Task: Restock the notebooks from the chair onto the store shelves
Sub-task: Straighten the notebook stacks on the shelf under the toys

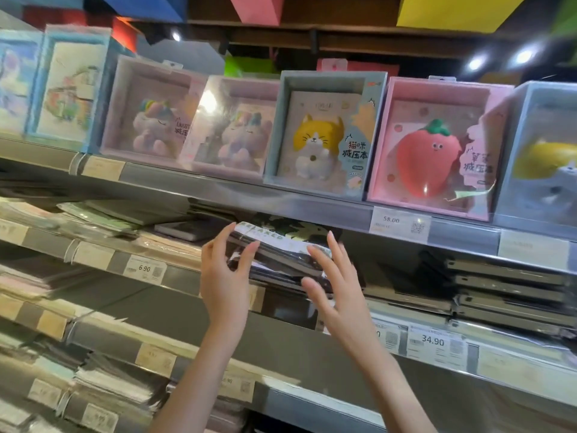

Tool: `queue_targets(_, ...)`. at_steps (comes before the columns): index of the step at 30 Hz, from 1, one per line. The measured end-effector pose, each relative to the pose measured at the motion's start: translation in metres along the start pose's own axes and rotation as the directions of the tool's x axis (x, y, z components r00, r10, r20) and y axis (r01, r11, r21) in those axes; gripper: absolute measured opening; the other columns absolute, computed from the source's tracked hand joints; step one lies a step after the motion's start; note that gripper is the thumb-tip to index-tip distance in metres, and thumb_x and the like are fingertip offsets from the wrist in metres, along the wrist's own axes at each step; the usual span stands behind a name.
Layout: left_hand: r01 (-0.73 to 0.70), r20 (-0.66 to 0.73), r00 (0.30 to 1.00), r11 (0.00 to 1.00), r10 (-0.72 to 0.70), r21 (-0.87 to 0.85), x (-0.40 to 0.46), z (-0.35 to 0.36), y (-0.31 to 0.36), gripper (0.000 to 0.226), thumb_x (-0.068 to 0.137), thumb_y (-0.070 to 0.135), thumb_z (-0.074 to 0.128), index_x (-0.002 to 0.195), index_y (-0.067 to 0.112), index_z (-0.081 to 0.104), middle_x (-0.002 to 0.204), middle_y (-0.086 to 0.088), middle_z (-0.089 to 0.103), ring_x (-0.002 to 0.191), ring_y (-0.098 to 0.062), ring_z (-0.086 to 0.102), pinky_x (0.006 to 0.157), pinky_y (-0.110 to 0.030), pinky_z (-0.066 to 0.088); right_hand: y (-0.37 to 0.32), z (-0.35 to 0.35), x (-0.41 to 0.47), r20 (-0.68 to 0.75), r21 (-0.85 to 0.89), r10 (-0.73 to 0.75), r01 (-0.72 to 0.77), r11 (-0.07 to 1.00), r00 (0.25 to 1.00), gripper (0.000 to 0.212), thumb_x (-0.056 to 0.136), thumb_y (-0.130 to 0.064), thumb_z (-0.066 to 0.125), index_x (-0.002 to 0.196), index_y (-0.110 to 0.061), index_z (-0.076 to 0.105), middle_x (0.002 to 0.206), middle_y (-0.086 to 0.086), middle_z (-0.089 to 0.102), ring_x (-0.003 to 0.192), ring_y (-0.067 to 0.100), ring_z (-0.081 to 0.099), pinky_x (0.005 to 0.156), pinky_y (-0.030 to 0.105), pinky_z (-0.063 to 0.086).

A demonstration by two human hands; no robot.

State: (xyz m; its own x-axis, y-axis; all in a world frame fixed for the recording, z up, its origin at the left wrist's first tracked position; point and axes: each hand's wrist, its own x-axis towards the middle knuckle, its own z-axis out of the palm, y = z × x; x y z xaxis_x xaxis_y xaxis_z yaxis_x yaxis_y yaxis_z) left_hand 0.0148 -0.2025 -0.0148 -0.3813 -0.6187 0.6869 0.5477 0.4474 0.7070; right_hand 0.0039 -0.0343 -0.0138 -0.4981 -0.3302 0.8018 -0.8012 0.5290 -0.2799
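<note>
While both of your hands hover at the middle of the frame, the stack of dark, plastic-wrapped notebooks (pixel 281 260) with a black-and-white "RELAXED" cover on top sits on the second grey metal shelf (pixel 312 339), tucked just under the shelf above. Your left hand (pixel 223 276) is spread open, fingertips brushing the stack's near left corner, gripping nothing. Your right hand (pixel 335 282) is open too, fingers fanned against the right end of the stack, palm off it, nothing held.

Watch it here: that wrap looks slick, and the stack seems slightly skewed with the upper books overhanging the front edge. Push from one side only and, I'd judge, the top notebook could slide off toward you or fan sideways into the pile of grey binders (pixel 505 292) at the right. Lift your fingers too high and you may catch the price label reading 58.00 (pixel 399 223) on the rail above.

Around you, the upper shelf carries boxed squishy-toy notebooks: a grey box with a yellow cat (pixel 321 139) and a pink box with a red strawberry (pixel 437 151). Thin pastel stacks fill the left shelves, blurred. Overhead spotlights glare at upper right; the chair is not in view.
</note>
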Motion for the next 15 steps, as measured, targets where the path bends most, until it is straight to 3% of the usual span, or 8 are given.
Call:
queue_targets(2, 0.015, -0.047, 0.999, 1.000, -0.014, 0.009, 0.002, 0.010, 0.001, 0.041, 0.088, 0.040, 0.054, 0.124, 0.022, 0.050, 0.124, 0.000, 0.047, 0.097, -0.004, 0.045, 0.065, -0.009, 0.032, 0.006, 0.010, -0.006, -0.055, -0.220, -0.123, 0.108, 0.970, 0.991, 0.050, 0.093, -0.057, 0.029, 0.141, -0.045, 0.021, 0.157, -0.009, 0.004, 0.144, 0.017, 0.004, 0.114, 0.044, 0.011)
queue_targets(5, 0.029, -0.118, 0.993, 0.999, -0.027, 0.020, 0.004, 0.023, -0.001, 0.035, 0.093, 0.037, 0.047, 0.121, 0.016, 0.048, 0.122, -0.006, 0.046, 0.087, -0.004, 0.044, 0.062, -0.023, 0.035, 0.017, 0.026, -0.005, -0.134, -0.383, -0.222, 0.156, 0.910, 0.966, 0.044, 0.099, -0.034, 0.029, 0.142, -0.031, 0.025, 0.152, 0.005, 0.018, 0.140, 0.031, 0.019, 0.104, 0.053, 0.036)
queue_targets(7, 0.039, -0.154, 0.987, 0.999, -0.044, -0.034, 0.010, 0.030, -0.002, 0.030, 0.096, 0.031, 0.044, 0.118, 0.011, 0.048, 0.119, -0.010, 0.046, 0.081, -0.002, 0.042, 0.063, -0.019, 0.035, 0.023, 0.032, 0.002, -0.140, -0.367, -0.236, 0.171, 0.914, 0.962, 0.039, 0.101, -0.029, 0.028, 0.140, -0.027, 0.032, 0.151, 0.007, 0.021, 0.139, 0.035, 0.022, 0.094, 0.052, 0.047)
queue_targets(10, 0.036, -0.167, 0.984, 0.991, -0.058, -0.132, 0.018, 0.039, -0.003, 0.026, 0.097, 0.022, 0.042, 0.117, 0.005, 0.046, 0.115, -0.012, 0.042, 0.076, -0.001, 0.045, 0.067, -0.005, 0.034, 0.028, 0.032, 0.015, -0.098, -0.295, -0.171, 0.135, 0.946, 0.980, 0.043, 0.098, -0.024, 0.035, 0.140, -0.033, 0.030, 0.153, 0.003, 0.013, 0.136, 0.034, 0.030, 0.093, 0.049, 0.048)
queue_targets(13, 0.016, -0.104, 0.994, 0.992, -0.029, -0.121, 0.011, 0.045, -0.009, 0.026, 0.098, 0.017, 0.041, 0.120, 0.005, 0.044, 0.121, -0.012, 0.040, 0.095, -0.011, 0.047, 0.080, -0.009, 0.032, 0.029, 0.025, 0.029, -0.031, -0.197, 0.002, -0.008, 0.980, 1.000, 0.065, 0.096, -0.010, 0.042, 0.139, -0.052, 0.016, 0.149, -0.015, 0.000, 0.124, 0.029, 0.045, 0.092, 0.046, 0.048)
queue_targets(15, -0.054, -0.012, 0.998, 0.998, 0.054, -0.021, 0.003, 0.048, -0.017, 0.029, 0.097, 0.015, 0.042, 0.125, 0.006, 0.045, 0.127, -0.013, 0.040, 0.114, -0.018, 0.042, 0.091, -0.017, 0.030, 0.028, 0.020, 0.039, 0.011, -0.230, 0.053, -0.049, 0.972, 0.999, 0.066, 0.096, -0.011, 0.039, 0.140, -0.052, 0.015, 0.154, -0.007, 0.001, 0.128, 0.027, 0.043, 0.093, 0.046, 0.047)
